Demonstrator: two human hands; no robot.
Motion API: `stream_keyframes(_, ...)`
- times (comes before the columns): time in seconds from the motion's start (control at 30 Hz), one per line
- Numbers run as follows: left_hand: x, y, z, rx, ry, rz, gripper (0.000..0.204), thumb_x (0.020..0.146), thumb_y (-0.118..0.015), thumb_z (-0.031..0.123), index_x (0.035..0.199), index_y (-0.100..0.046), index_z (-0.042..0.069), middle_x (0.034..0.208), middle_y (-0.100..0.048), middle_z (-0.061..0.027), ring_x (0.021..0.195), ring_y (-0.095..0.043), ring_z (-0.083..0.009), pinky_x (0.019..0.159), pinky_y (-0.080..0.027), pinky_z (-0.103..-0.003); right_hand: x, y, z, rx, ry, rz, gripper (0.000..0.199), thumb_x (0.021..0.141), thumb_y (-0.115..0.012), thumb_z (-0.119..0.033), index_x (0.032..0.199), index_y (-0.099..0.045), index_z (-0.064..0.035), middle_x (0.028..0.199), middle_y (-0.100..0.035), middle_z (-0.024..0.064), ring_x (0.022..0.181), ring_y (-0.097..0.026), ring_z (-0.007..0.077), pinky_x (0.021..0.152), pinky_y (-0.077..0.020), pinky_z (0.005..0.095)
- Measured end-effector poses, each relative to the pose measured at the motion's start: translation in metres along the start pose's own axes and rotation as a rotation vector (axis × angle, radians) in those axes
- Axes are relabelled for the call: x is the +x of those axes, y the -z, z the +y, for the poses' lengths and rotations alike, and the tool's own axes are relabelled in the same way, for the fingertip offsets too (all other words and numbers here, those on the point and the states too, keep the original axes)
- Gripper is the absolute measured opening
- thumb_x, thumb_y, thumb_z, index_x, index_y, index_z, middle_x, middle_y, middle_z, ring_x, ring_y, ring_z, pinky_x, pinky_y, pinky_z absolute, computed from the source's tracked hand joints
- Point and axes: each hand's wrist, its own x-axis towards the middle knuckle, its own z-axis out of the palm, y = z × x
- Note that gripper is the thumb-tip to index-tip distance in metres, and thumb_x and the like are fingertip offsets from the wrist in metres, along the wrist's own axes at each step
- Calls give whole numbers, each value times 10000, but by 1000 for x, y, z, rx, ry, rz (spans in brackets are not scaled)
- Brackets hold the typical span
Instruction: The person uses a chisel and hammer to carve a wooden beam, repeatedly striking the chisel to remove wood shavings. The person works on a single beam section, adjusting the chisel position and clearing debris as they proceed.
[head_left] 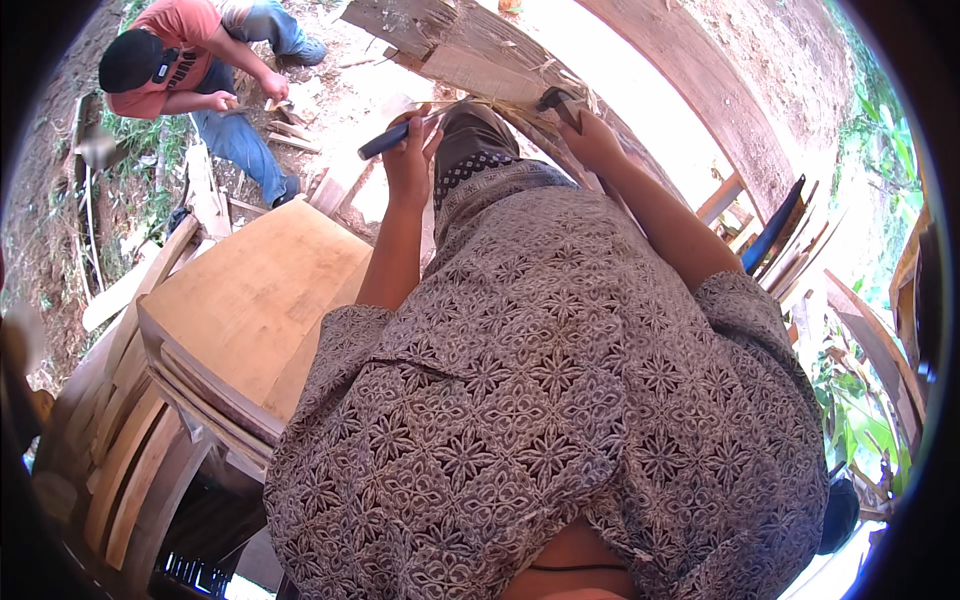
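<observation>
Weathered plank sits at the top of view, just past the person's knee. Left hand is clenched around a dark-handled tool. Right hand grips a hammer against the plank's edge. Patterned shirt blocks most of the lower view. Stacked wooden panels lie left; another person crouches beyond.

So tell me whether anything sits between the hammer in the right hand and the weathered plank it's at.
Nothing visible does. The right hand holds the hammer with its head right against the weathered plank; the left hand grips a dark-handled tool off to the side.
</observation>
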Motion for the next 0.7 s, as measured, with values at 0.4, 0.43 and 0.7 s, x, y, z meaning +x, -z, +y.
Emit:
stream_keyframes(0.4, 55, -86, 35, 481, -392, -189, 203, 978, -643, 198, 998, -626, -4, 994, -705, -105, 829, -690, -157, 688, -538, -258, -16, -14, 15, 37, -114, -31, 380, 889, -663, -365, 1048, -652, -20, 882, -660, 152, 833, -632, 259, 746, -479, 393)
stream_keyframes(0.43, 59, -83, 36, 586, -431, -200, 207, 971, -654, 203, 982, -635, -3, 973, -708, -104, 802, -688, -151, 683, -535, -265, -20, -11, 9, 66, -135, -41, 381, 890, -661, -364, 1050, -650, -17, 887, -663, 154, 838, -635, 262, 751, -481, 393)
stream_keyframes(0.7, 48, -81, 42, 942, -553, -280, 222, 945, -686, 245, 950, -663, 24, 795, -698, -75, 738, -660, -112, 687, -511, -276, -23, -29, 48, 120, -107, 13, 394, 898, -654, -348, 1099, -644, -9, 901, -678, 149, 848, -641, 260, 755, -482, 397)
